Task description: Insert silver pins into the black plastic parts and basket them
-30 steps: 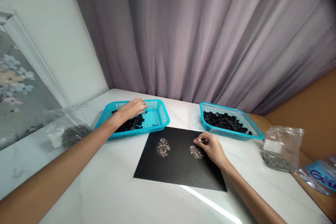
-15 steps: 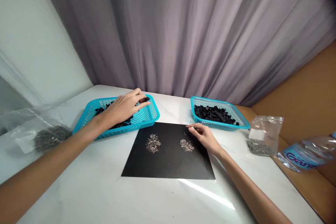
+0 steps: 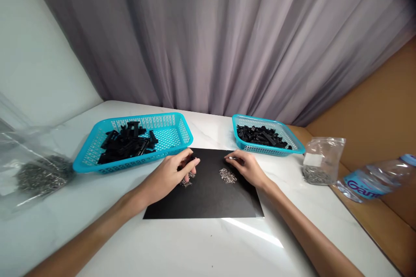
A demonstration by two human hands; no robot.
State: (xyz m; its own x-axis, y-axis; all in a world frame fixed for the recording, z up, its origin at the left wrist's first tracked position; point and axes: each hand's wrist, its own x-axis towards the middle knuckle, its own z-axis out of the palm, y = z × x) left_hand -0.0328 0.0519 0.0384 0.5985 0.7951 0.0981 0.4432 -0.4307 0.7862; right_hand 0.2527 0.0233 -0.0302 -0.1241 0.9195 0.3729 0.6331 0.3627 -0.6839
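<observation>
My left hand (image 3: 170,174) hovers over the left part of a black mat (image 3: 208,197), fingers pinched round a small black piece, just above a little heap of metal clips (image 3: 186,180). My right hand (image 3: 247,168) rests on the mat's right part, pinching a thin pale stick beside a second heap of metal clips (image 3: 228,175). A turquoise basket (image 3: 97,156) of black plastic pieces (image 3: 126,143) stands at the left.
Another turquoise basket (image 3: 294,149) with black pieces stands at the back right. Clear bags of metal parts lie at the far left (image 3: 35,171) and right (image 3: 320,162). A plastic water bottle (image 3: 378,179) lies on a brown ledge. A grey curtain hangs behind.
My left hand left the left basket with a black piece and came down over the left clip heap on the mat. My right hand stayed by the right heap. The view shifted.
</observation>
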